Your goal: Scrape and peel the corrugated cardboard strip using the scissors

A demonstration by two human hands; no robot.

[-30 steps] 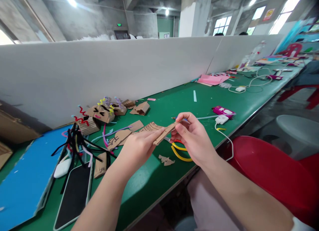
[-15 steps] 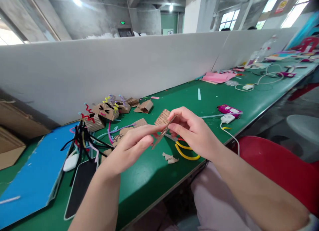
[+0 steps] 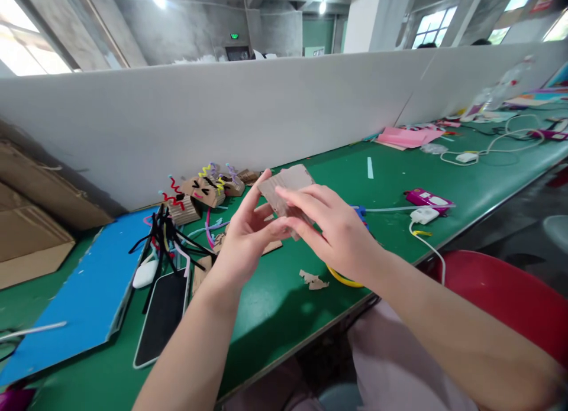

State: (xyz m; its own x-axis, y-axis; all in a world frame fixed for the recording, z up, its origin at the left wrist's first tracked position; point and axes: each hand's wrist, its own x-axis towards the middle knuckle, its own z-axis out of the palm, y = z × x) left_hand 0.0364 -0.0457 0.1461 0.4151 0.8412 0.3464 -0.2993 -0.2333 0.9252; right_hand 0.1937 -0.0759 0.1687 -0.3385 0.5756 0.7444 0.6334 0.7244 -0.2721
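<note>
Both hands hold one flat piece of brown cardboard [image 3: 286, 186] above the green table [image 3: 275, 304]. My left hand [image 3: 246, 236] grips its lower left side with thumb and fingers. My right hand [image 3: 331, 225] lies across its right side, fingers pressed onto the face. Yellow-handled scissors [image 3: 344, 278] lie on the table under my right hand, mostly hidden. Small cardboard scraps [image 3: 313, 279] lie just in front of the hands.
Cardboard faces with coloured pipe cleaners [image 3: 199, 189] stand by the white divider [image 3: 222, 115]. A bundle of black pipe cleaners [image 3: 166, 236], a phone [image 3: 162, 316], a blue sheet [image 3: 84, 298], a pink case [image 3: 428, 198] and a white charger [image 3: 425, 214] lie around. A red stool [image 3: 506, 298] stands at right.
The cardboard has turned from edge-on to face-up and risen. My right hand has moved over its face, and my head has turned left.
</note>
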